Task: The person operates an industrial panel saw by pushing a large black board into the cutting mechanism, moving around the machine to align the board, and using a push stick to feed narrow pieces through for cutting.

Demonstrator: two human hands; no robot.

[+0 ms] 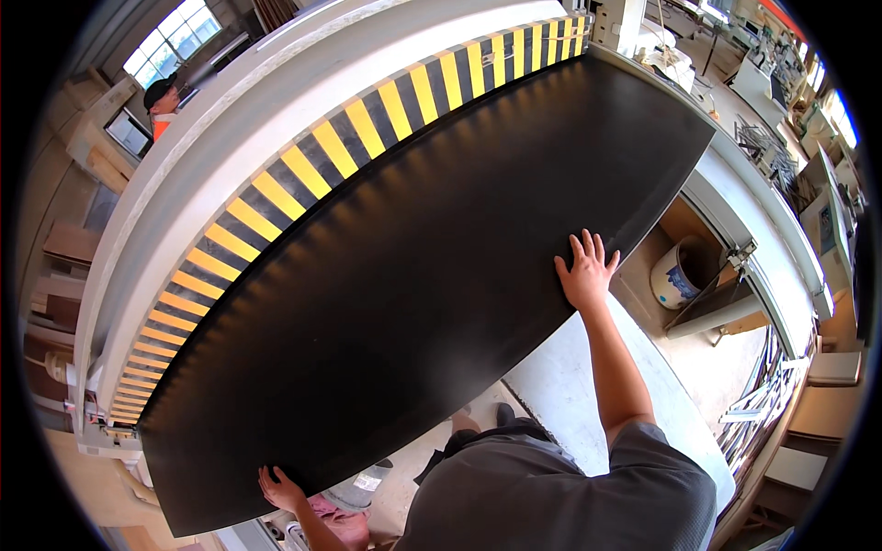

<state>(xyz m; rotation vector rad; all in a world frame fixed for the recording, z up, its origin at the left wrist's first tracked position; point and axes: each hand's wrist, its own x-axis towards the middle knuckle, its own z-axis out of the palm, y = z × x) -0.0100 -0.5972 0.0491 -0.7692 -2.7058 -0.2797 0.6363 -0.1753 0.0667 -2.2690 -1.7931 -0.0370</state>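
Workshop interior, crossed by a yellow-and-black striped guard (363,129) on a white machine frame (276,119). Beyond the guard's left half, a co-worker's orange garment (162,125) shows below a window (172,41). On the near side of the guard lies a broad black panel (432,266), its far edge running along the guard's foot; from my remote view I cannot tell whether that edge passes underneath. Out from the guard's right half, past the panel, stands a bucket (678,277). My right hand (586,273), fingers spread, rests flat on the panel's near margin, opposite the guard; my left hand (281,489), fingers slightly parted, lies over the same margin, nearer the guard's left end, its thumb unclear. Progress, as I judge it: the panel already sits along the guard's whole length; neither hand has yet let go.
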